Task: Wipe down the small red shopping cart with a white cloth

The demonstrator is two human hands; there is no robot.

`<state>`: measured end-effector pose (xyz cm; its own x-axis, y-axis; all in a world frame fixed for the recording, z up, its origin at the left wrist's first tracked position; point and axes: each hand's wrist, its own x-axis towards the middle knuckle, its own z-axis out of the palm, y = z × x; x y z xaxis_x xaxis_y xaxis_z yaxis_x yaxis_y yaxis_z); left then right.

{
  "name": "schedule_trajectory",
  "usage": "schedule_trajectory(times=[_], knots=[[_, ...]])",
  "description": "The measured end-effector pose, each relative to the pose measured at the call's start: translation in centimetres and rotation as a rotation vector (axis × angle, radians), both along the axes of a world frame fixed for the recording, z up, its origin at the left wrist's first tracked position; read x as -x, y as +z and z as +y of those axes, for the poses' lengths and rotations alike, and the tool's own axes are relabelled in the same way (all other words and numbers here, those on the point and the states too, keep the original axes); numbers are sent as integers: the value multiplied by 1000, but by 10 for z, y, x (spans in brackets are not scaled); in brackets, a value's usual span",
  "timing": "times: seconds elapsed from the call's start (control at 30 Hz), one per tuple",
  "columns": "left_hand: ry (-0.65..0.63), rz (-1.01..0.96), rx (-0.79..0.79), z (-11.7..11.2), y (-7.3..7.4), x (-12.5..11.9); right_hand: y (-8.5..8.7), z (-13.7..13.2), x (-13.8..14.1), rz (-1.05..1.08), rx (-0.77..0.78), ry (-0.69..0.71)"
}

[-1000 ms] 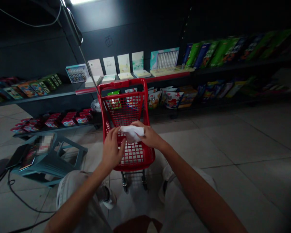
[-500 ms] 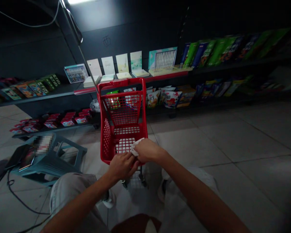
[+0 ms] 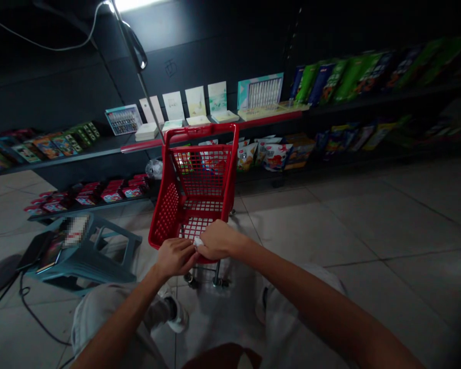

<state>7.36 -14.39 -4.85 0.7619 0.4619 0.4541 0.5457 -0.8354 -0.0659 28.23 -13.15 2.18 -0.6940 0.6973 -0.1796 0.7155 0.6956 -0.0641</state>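
Most of the crumpled white cloth [image 3: 198, 241] is hidden inside my clenched right hand [image 3: 217, 240]; a scrap shows between both hands, at the near rim of the red plastic shopping cart [image 3: 231, 174]; whether my curled left hand [image 3: 175, 257] grips anything, I can't make out

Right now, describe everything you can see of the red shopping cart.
The red, apparently plastic shopping cart stands upright on dark wheels over pale grey floor tiles. It has a perforated left wall, gridded back and base, and a handle across the far top. The left hand and right hand, the latter gripping crumpled white material, overlap its near edge, seemingly touching.
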Motion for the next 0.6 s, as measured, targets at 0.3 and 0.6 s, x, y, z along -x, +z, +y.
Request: schedule_trajectory(times=[0.3, 0.6], knots=[[5, 19, 97, 0, -4, 39, 3, 6, 9, 56, -38, 55], [14, -52, 113, 15, -7, 63, 11, 56, -23, -9, -64, -123]])
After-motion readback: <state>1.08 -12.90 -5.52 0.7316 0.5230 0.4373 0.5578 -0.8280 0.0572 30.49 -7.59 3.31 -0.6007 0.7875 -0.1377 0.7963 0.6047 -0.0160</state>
